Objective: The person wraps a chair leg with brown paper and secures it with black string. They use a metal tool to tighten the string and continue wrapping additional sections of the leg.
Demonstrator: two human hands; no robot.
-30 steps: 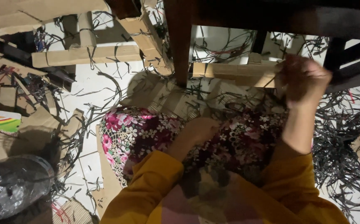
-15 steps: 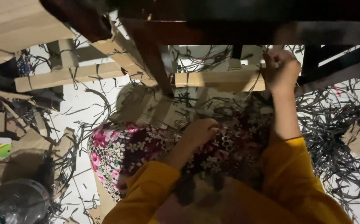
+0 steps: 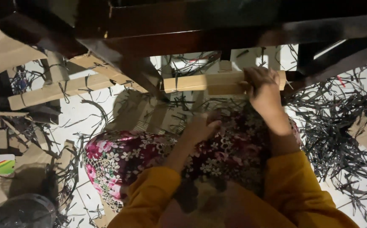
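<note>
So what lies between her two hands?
In the head view, floral cloth and dark strips lie between the left hand and the right hand.

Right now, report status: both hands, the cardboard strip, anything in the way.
Right hand gripping folded cardboard strip at its end. Left hand low on floral lap cloth. Dark wooden frame overhead; black strapping scraps on floor.
</note>
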